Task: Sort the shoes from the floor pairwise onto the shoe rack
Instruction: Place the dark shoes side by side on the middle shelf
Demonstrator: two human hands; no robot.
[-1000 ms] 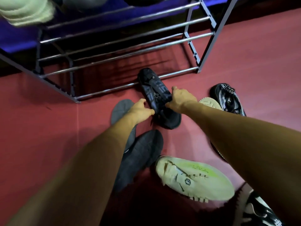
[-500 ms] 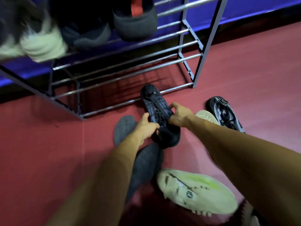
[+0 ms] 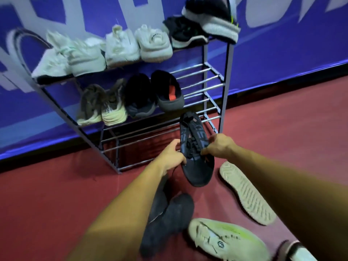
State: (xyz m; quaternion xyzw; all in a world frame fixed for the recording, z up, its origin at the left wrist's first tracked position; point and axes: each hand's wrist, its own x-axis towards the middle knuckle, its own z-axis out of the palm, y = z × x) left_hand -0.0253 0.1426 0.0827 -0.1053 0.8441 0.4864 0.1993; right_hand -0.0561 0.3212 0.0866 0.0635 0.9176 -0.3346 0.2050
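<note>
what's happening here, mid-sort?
A person holds one black lace-up sneaker in both hands, left hand and right hand, in front of the grey metal-bar shoe rack. The top two shelves already carry shoes; the lower bars are bare. Two dark grey slippers, a pale green-soled shoe and an upturned beige-soled shoe lie on the red floor.
</note>
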